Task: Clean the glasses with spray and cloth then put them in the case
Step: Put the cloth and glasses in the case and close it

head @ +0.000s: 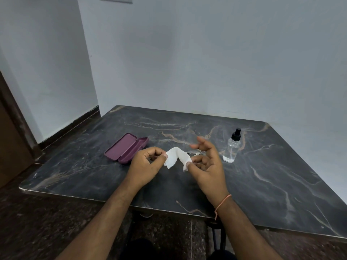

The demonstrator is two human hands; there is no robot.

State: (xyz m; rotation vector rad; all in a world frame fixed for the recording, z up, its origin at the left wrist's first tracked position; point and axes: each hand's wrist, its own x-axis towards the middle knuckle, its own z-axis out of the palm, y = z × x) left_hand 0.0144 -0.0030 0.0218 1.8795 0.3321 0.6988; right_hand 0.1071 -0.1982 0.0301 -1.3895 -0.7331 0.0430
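A white cloth point(176, 157) hangs between my two hands above the table. My left hand point(147, 164) pinches its left edge. My right hand point(206, 162) pinches the right end between thumb and a finger, with the other fingers spread upward. The glasses point(193, 152) lie on the table just behind the cloth, mostly hidden; only a bit of thin frame shows. A purple glasses case point(126, 148) lies open to the left of my hands. A clear spray bottle point(232, 147) with a black nozzle stands upright to the right.
The dark marble table point(262, 184) stands in a corner against grey walls. Its near edge runs just below my forearms. A dark stone floor lies to the left and under the table.
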